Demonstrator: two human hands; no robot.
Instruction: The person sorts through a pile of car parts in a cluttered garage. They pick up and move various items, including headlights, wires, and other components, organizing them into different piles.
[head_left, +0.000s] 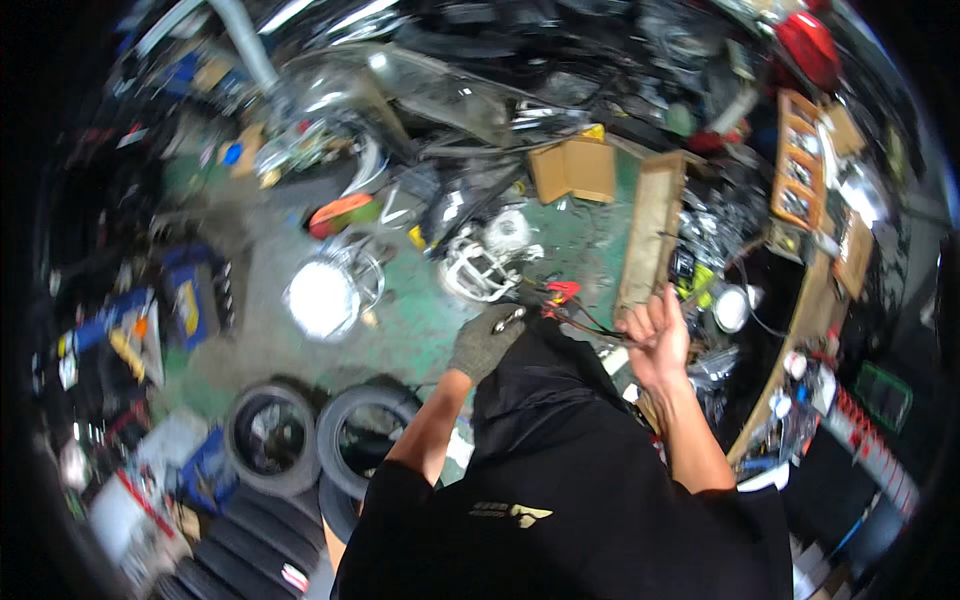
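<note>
In the head view, my left hand (486, 343), in a grey-green knit glove, is closed around a small shiny metal tool (509, 319) over my dark trousers. My right hand (657, 337), ungloved, has its fingers curled around a dark cable (592, 328), with one finger pointing up. The cable runs left to a red clamp-like piece (560, 291) beside the left hand. Blur hides the exact kind of tool and clamp. Just beyond the left hand, white metal-looking parts (480, 271) lie on the green floor.
Tyres (271, 439) stand and lie at lower left. A long board (651, 232) and an opened cardboard box (574, 169) lie ahead. A bright round lamp or reflector (322, 300) is at left. Plastic-wrapped items and car lights crowd the right; dark car body parts fill the far side.
</note>
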